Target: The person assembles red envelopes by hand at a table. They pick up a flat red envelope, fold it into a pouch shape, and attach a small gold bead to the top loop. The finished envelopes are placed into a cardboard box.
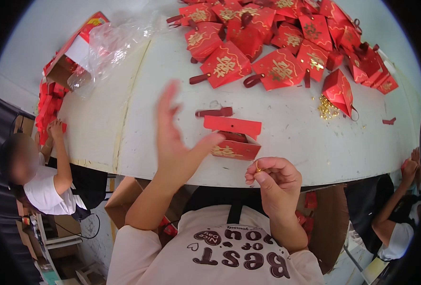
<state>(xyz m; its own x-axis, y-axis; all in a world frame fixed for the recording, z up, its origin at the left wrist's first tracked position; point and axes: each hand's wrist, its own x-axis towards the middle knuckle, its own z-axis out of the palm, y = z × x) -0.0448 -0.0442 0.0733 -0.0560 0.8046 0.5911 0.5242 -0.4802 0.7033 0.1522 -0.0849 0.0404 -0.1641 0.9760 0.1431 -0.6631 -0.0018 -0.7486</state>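
Note:
A small red gift box [235,148] with gold print stands on the table in front of me. Its flap is raised, with a small hole in it, and its top gapes. My left hand [175,142], blurred by motion, is above the table with fingers spread. Its thumb overlaps the box's left side in the picture; whether they touch I cannot tell. Close to the box's near right corner, my right hand [277,183] pinches a tiny gold metal piece [258,168] between thumb and fingertips. A dark red ribbon strip [214,112] lies just beyond the box.
Many red boxes with ribbon loops [279,66] are heaped at the back. Small gold pieces [328,108] lie in a pile at the right. Clear plastic wrap [120,47] and a carton [63,69] are at back left. One person [49,175] sits left, another [395,223] right.

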